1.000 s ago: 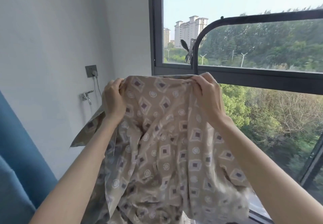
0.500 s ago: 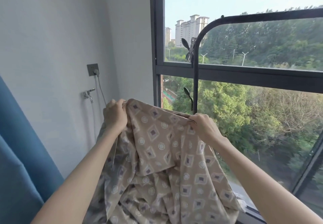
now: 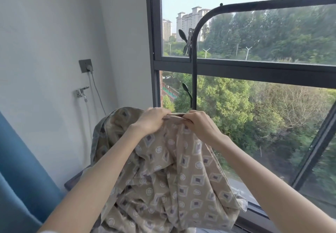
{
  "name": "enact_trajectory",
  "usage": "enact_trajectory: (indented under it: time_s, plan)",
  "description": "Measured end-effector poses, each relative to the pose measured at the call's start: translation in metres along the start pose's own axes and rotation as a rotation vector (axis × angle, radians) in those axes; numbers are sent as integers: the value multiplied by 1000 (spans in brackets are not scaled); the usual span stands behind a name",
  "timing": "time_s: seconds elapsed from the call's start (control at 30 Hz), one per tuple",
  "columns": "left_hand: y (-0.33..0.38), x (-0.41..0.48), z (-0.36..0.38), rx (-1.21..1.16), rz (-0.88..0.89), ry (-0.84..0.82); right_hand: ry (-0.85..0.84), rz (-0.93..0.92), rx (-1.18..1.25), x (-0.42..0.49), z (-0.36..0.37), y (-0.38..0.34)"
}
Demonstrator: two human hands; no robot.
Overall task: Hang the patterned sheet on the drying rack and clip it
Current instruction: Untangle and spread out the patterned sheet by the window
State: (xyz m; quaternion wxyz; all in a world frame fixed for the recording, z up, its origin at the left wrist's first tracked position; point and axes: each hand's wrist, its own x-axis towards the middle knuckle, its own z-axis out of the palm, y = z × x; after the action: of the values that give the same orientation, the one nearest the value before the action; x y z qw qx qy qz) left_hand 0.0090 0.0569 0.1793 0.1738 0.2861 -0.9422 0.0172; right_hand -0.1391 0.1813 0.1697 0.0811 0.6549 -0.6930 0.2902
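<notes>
Left grip (image 3: 151, 121) and right grip (image 3: 200, 124) sit close together, both pinching the sheet (image 3: 172, 178) at its top hem. Fingertips are hidden behind the fabric. The sheet hangs bunched below both grips, not on the rack, its bottom cut off by the frame. The drying rack (image 3: 194, 69) post rises just above the right grip, with its bar running off right. Upper clip (image 3: 187, 41) and lower clip (image 3: 188, 94) are on the post above the grips; the lower one is hard to make out.

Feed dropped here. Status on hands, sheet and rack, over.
Left hand and right hand grip the beige diamond-patterned sheet by its edge. Sheet unhung, below top of black metal drying rack. Two clips on its post. Nothing in the way.
</notes>
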Motion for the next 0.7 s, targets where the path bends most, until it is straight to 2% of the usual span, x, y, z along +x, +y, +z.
enact_trajectory:
  time_s: [0.07, 0.17, 0.23, 0.37, 0.5, 0.7]
  plan:
    - [3, 1, 3, 43, 12, 109, -65, 25, -58, -4, 3, 6]
    - [5, 1, 10, -12, -6, 248, -316, 118, -139, -10, 16, 20]
    - [0, 1, 14, -49, -56, 344, -468, 186, -66, -17, 26, 32]
    - [-11, 0, 19, -138, -155, 466, -602, 251, -113, -32, 40, 50]
    - [-17, -2, 22, -171, -210, 505, -581, 313, -156, -42, 59, 65]
    - [-36, -9, 27, -140, -354, 516, -289, 381, -261, -40, 58, 73]
